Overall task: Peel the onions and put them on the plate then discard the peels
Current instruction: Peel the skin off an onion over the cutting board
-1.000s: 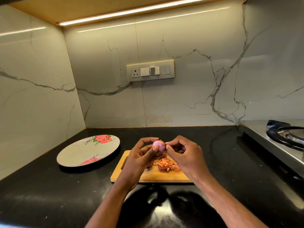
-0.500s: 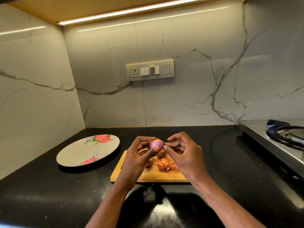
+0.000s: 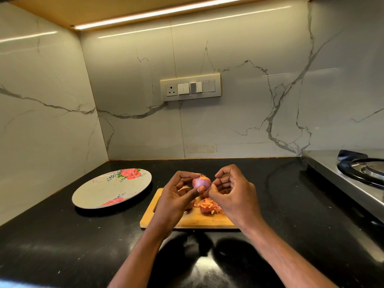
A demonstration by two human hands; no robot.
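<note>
glossy black countertop [image 3: 62, 235], wooden board [image 3: 197, 220], steel stove [image 3: 332, 173]

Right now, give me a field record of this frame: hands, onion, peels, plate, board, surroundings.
left hand: grips the onion between thumb and fingers, above the board
right hand: fingers curled at the onion's right side, picking at its skin
onion: small, pink, mostly peeled, held in the air
peels: orange-pink heap on the board
plate: floral, left of the board, no onion on it
cutting board: wooden, on the black counter
stove: at the right edge
</note>
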